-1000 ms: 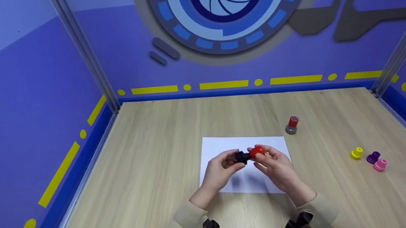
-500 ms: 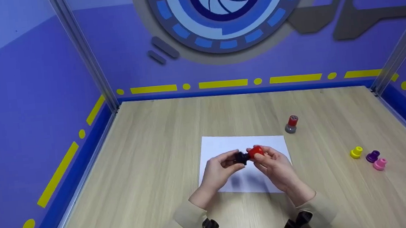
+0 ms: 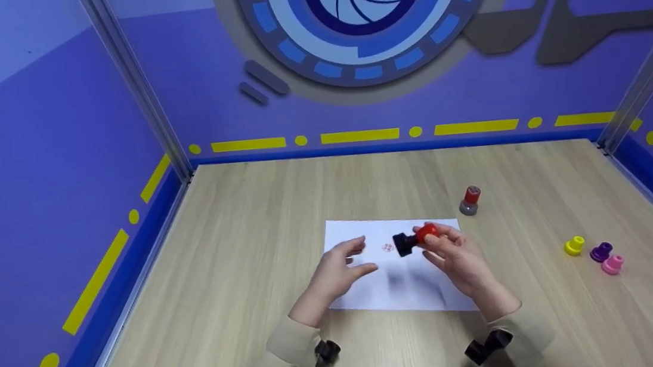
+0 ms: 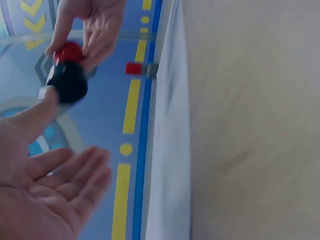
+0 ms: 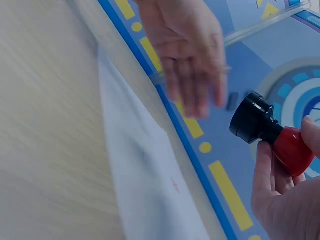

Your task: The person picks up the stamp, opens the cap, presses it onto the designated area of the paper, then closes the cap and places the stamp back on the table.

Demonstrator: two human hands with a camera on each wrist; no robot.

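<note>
My right hand (image 3: 450, 249) grips a stamp (image 3: 415, 238) by its red knob (image 5: 294, 149), its black base (image 5: 252, 120) pointing left, held a little above a white sheet of paper (image 3: 399, 287). The stamp (image 4: 67, 75) also shows in the left wrist view. My left hand (image 3: 343, 263) hovers open over the sheet's left part, fingers relaxed, holding nothing. A small red stamped mark (image 3: 388, 247) lies on the paper between the hands.
A second stamp (image 3: 470, 200) with a red top and grey base stands just beyond the sheet's far right corner. Yellow (image 3: 574, 246), purple (image 3: 600, 252) and pink (image 3: 612, 264) small stamps sit at the right. Blue walls enclose the wooden table (image 3: 236, 246).
My left hand has let go of the stamp's black end and drawn away left. The right hand has moved the stamp slightly right, uncovering the red mark on the paper.
</note>
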